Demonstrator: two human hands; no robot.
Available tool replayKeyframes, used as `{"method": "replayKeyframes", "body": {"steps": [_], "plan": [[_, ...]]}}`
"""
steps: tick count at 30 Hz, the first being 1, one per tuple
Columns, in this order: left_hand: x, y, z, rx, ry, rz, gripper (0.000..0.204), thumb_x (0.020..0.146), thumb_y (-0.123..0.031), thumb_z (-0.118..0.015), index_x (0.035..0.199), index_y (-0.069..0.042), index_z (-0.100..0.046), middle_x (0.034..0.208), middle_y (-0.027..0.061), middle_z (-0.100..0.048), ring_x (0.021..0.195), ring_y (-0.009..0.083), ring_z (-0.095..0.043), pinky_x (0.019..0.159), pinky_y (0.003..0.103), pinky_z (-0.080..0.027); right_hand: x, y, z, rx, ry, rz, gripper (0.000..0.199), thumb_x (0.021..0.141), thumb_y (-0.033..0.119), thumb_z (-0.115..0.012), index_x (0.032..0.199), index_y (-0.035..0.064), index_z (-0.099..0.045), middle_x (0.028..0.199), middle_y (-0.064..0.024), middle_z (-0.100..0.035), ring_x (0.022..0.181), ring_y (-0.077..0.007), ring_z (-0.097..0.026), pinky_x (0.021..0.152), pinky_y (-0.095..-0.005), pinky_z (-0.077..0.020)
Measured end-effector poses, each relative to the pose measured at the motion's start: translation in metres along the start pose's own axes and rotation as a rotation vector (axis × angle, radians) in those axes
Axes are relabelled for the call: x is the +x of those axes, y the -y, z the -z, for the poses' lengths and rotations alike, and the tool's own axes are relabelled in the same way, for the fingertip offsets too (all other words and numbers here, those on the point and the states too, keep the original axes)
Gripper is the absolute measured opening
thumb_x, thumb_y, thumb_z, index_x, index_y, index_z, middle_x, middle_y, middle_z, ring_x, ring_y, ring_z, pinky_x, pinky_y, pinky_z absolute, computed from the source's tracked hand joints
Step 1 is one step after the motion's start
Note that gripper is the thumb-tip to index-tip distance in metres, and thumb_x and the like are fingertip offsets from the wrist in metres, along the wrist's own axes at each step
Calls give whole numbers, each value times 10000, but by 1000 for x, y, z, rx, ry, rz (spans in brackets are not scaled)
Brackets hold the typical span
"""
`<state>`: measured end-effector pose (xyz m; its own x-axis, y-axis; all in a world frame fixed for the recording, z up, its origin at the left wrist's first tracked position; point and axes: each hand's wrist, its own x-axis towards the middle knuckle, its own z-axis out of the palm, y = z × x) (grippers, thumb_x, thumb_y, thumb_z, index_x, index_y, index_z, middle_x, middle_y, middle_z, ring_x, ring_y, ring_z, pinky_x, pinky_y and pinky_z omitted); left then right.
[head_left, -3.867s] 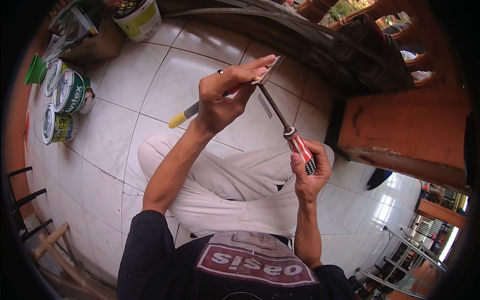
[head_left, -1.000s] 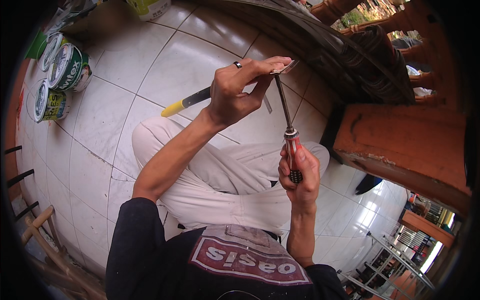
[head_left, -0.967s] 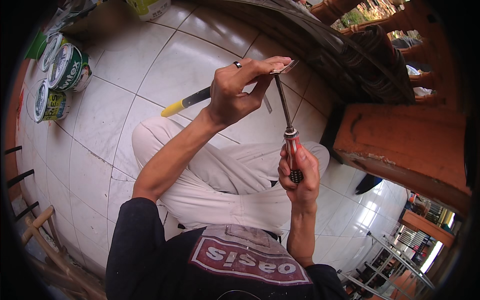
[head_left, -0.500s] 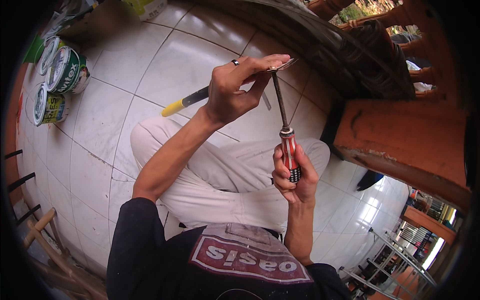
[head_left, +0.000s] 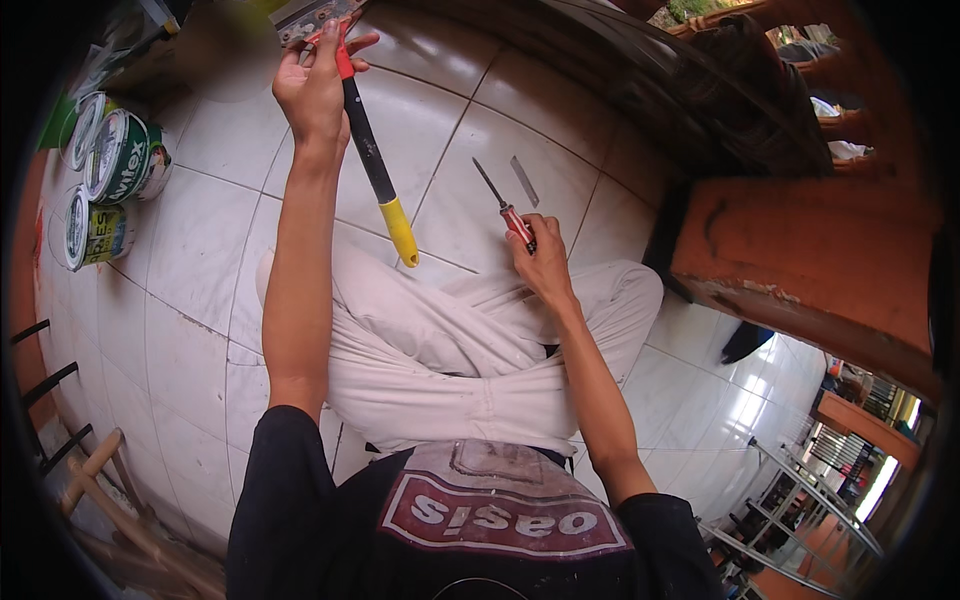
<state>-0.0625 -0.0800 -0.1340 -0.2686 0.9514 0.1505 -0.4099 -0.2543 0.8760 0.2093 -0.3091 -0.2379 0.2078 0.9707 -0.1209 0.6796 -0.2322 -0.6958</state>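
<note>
My left hand (head_left: 314,98) is stretched far forward, its fingers closed at the red neck of a long-handled scraper (head_left: 370,150). The scraper's black handle ends in a yellow grip that points back toward my crossed legs. At the top edge its metal head is partly cut off by the picture. Low over the tiles my right hand (head_left: 545,262) grips a red and white screwdriver (head_left: 514,222), its dark shaft pointing forward and left. Beside the shaft, a thin grey metal blade (head_left: 525,180) lies on the floor.
Several paint buckets (head_left: 120,155) stand on the white tiled floor (head_left: 215,215) at the left. An orange ledge (head_left: 800,270) juts in from the right. Wooden poles (head_left: 95,460) are at lower left, and a metal rack (head_left: 790,500) is at lower right.
My left hand has moved forward and left, from a small metal plate at the screwdriver's tip to the scraper. My right hand has lowered the screwdriver forward and left toward the floor.
</note>
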Motion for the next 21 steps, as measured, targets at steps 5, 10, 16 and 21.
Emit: {"method": "replayKeyframes", "body": {"steps": [5, 10, 16, 21], "plan": [[13, 6, 15, 10, -73, 145, 320, 1049, -186, -677, 1242, 52, -584, 1261, 201, -717, 1045, 302, -759, 690, 256, -557, 6, -24, -43, -198, -51, 56, 290, 958, 204, -729, 1189, 35, -680, 1115, -173, -612, 1010, -357, -626, 876, -443, -518], [18, 17, 21, -6, -8, 102, 320, 1047, -194, -680, 1233, 53, -597, 1262, 197, -713, 1049, 302, -758, 705, 262, -576, 24, -29, -32, -236, -165, 36, 331, 905, 181, -768, 1185, 34, -673, 1161, -177, -625, 1095, -362, -615, 929, -462, -514], [20, 17, 23, 28, -18, 154, 334, 1035, -184, -695, 1234, 61, -586, 1260, 206, -710, 1040, 309, -759, 702, 257, -588, 68, -52, -24, -332, -165, -49, 372, 873, 121, -770, 1211, 36, -637, 1151, -154, -664, 1109, -354, -631, 934, -468, -534], [15, 14, 18, 11, -41, 149, 366, 1036, -184, -692, 1270, 66, -565, 1265, 203, -708, 1027, 287, -762, 696, 249, -584, 81, -58, -21, -293, -161, -45, 337, 874, 105, -762, 1190, 67, -652, 1051, -122, -672, 1024, -328, -655, 867, -472, -540]]}}
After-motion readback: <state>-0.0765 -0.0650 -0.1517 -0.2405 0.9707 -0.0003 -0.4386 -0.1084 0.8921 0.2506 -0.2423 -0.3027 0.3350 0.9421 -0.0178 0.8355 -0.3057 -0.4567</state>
